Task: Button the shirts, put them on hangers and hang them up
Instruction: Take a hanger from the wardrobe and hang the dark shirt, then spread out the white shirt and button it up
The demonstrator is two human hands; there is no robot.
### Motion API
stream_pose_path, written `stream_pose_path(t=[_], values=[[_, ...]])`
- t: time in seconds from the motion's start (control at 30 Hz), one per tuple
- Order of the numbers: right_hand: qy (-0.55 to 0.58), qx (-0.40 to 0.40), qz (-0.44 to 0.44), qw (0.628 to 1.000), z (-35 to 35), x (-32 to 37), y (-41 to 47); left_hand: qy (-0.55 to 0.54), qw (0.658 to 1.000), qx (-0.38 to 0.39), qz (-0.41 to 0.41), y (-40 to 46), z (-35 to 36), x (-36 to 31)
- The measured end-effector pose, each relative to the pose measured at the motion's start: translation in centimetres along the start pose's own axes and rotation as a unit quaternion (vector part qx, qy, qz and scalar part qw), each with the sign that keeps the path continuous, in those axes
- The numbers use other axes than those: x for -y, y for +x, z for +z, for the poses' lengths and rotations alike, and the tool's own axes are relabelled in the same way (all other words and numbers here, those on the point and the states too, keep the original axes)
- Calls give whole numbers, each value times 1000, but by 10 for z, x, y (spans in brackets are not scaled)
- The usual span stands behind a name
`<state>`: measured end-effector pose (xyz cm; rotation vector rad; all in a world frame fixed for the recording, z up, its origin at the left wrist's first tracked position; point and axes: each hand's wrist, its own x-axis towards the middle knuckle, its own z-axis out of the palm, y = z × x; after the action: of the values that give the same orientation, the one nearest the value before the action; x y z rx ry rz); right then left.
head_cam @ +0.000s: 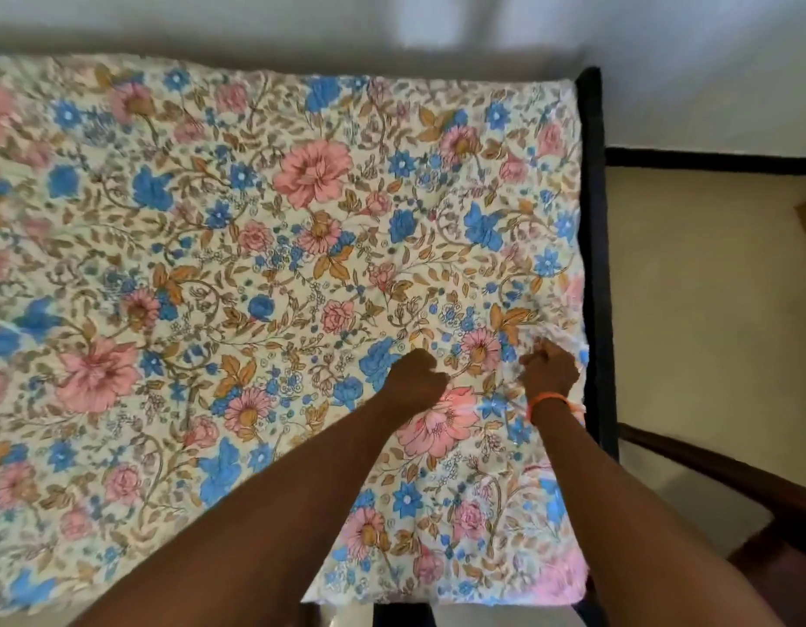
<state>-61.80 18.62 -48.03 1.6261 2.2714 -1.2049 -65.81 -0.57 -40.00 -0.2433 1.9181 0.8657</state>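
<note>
No shirt or hanger is in view. A floral sheet (274, 246) in pink, blue and tan covers the bed and fills most of the head view. My left hand (414, 377) rests on the sheet as a curled fist, and no fabric shows between its fingers. My right hand (550, 368), with an orange band on its wrist, is close to the bed's right edge. Its fingers are curled and pinch a small raised fold of the sheet. Both forearms reach in from the bottom of the view.
A dark bed frame (593, 210) runs along the right side of the mattress. Right of it lies a pale floor (708, 310) with a dark curved bar (717, 468) low at the right. A pale wall (392, 24) stands behind the bed.
</note>
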Motion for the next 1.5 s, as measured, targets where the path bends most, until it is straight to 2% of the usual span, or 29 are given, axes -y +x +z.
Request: stream_pose_path(t=[0.17,0.33,0.4,0.5,0.6,0.77,0.9,1.0,1.07,1.17,1.33,1.5], values=[[-68,-53,-1,996,13,20,-10,4,999,6,-34,1,-12,26],[-90,-61,28,994,33,64,-49,-69,996,-37,-46,-16,-46,36],[-99,-11,-14,995,50,80,-76,-109,991,-61,-46,-29,-65,43],[-108,105,-80,985,81,110,-130,-161,979,-106,-63,-56,-105,70],[-103,170,-145,969,115,146,-192,-184,971,-141,-53,-87,-155,106],[-125,244,-212,938,182,208,-317,-247,935,-243,-75,-145,-264,200],[-165,308,-221,910,258,252,-426,-301,892,-321,-105,-179,-366,313],[-151,313,-286,893,344,262,-521,-287,878,-361,-128,-189,-450,415],[-225,321,-361,846,399,257,-567,-267,879,-365,-149,-191,-492,479],[-290,351,-371,810,490,274,-648,-262,887,-342,-168,-187,-549,586],[-262,401,-389,787,624,310,-752,-288,898,-290,-163,-155,-602,703],[-233,377,-497,746,737,356,-843,-251,930,-190,-188,-117,-600,771]])
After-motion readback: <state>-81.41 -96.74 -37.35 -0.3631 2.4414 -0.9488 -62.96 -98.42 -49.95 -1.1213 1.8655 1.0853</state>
